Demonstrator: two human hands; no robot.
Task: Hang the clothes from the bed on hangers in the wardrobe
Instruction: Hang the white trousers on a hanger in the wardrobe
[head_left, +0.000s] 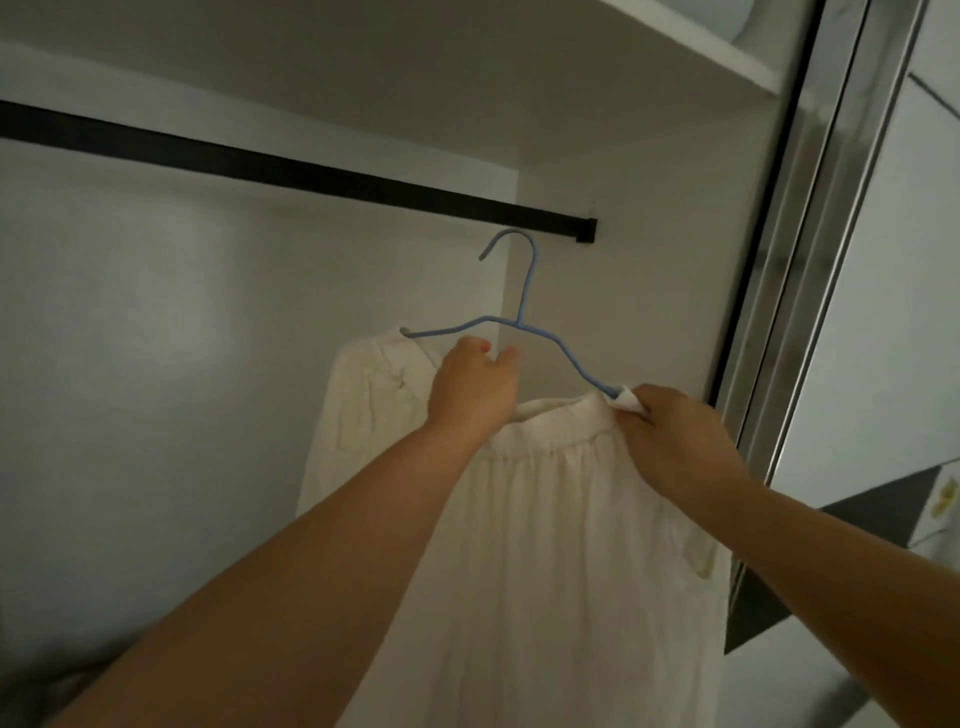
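Blue hanger (524, 325), hook just below black wardrobe rail (291, 169), unhooked, carrying cream garment (545, 519). Left hand (475, 387) curled round the hanger's middle; right hand (675, 436) pinching waistband at its right end

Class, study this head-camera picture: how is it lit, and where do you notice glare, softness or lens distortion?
Head view: dim, greyish light inside the wardrobe; a pale bright patch on the back wall; reflections streak the metal door frame; the black rail slants; the nearest forearms look soft and stretched.

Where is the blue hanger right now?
Head view, centre-right: the blue hanger is held by both hands, its hook just below the black rail, not on it.
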